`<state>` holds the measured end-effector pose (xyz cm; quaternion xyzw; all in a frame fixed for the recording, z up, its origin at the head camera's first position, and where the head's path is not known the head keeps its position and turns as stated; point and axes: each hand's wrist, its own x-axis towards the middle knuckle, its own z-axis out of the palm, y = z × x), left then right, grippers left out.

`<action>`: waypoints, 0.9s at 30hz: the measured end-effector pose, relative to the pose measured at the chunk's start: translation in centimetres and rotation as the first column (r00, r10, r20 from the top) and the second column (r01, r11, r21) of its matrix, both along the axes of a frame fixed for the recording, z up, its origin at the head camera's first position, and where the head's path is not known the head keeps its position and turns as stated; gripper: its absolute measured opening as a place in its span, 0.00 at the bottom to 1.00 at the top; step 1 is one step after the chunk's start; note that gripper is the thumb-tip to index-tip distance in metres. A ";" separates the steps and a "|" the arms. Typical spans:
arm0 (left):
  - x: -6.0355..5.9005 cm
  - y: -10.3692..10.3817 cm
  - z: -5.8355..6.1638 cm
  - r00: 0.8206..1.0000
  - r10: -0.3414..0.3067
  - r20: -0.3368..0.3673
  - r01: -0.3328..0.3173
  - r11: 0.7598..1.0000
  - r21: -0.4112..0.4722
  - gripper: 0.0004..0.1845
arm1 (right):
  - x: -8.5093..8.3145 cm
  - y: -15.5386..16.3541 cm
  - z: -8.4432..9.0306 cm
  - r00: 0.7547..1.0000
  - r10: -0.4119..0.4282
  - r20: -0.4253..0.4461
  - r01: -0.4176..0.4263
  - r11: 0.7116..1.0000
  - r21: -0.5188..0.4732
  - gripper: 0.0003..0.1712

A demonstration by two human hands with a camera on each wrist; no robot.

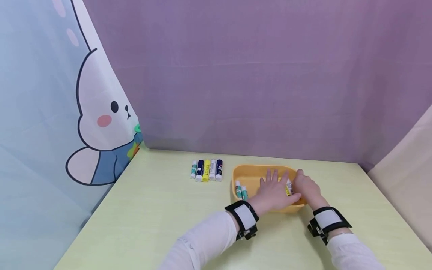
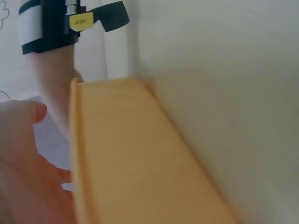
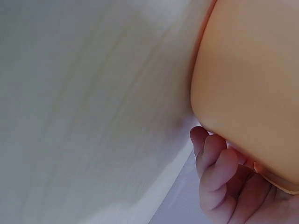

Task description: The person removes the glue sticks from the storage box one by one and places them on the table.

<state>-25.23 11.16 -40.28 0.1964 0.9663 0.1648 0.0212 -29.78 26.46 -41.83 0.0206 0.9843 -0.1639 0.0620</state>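
Both hands are down in the yellow plastic tray (image 1: 249, 172) on the pale green counter (image 1: 162, 217), so the step in hand looks like sorting glue sticks in or out of it. The left hand (image 1: 274, 193) lies flat over the tray's middle, fingers straight and spread, holding nothing I can see. The right hand (image 1: 305, 189), at the tray's right end, has its fingers curled round a white-and-yellow glue stick (image 1: 288, 186). Two green-capped sticks (image 1: 241, 191) lie at the tray's left end; a row of five capped sticks (image 1: 206, 170) lies left of the tray. The tray is smooth, rounded and shallow; the sticks are slick little cylinders, so any lift calls for a firm pinch
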 end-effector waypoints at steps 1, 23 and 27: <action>-0.1 0.1 -0.2 1.000 0.007 0.016 -0.007 1.000 0.008 0.41 | 0.0 0.0 0.0 1.000 0.006 -0.005 -0.006 1.000 -0.001 0.19; -1.4 4.9 -1.2 0.966 0.239 0.099 -0.233 0.970 -0.067 0.44 | -0.3 0.6 -0.3 0.997 0.027 -0.068 -0.026 1.000 0.002 0.16; -1.7 5.6 -1.5 0.932 0.337 0.132 -0.332 0.941 -0.061 0.39 | -0.2 0.5 -0.3 0.997 0.028 -0.069 -0.028 1.000 -0.003 0.16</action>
